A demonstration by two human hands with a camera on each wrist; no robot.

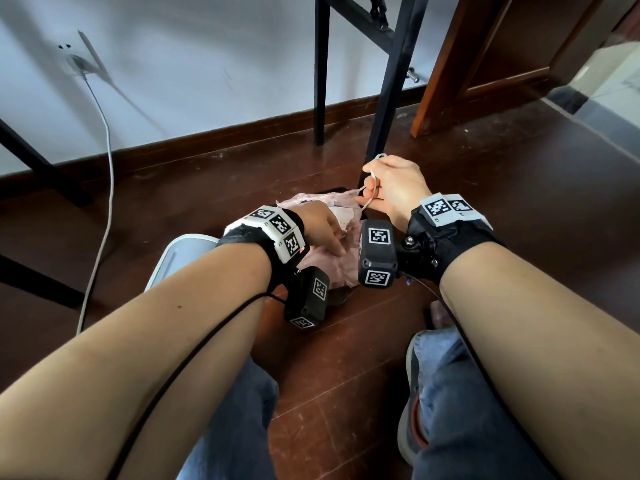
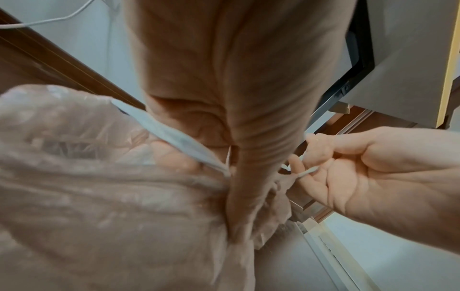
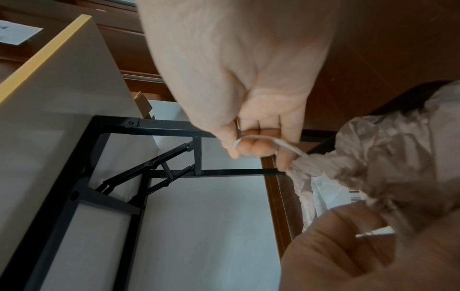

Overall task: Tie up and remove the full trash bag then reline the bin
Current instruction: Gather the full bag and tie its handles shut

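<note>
Near the table leg: the pink trash bag [image 1: 332,258] sits on the brown floor [image 1: 485,202], right in front of the black table leg [image 1: 384,109] and between the two hands.
Bag top: it is bunched up toward the table leg, and a thin white drawstring [image 3: 286,144] comes out of the bunched part.
Right hand: the right hand [image 1: 394,188] is the hand closer to the table leg. Its fingers are curled and pinch the drawstring, which looks pulled tight.
Left hand: the left hand [image 1: 320,226] lies on top of the bag, farther from the table leg. It presses the plastic down. A white strip [image 3: 376,232] sits at its fingers, but I cannot tell if they grip it.
Bin: a white rounded thing [image 1: 180,258] peeks out beside the bag, on the side away from the table leg. It may be the bin or its lid; I cannot tell.
Done: the bag mouth looks pulled almost closed.
Left to do: I see no knot yet. I think the bag must be tied and taken away, and then a new bag goes in the bin.
</note>
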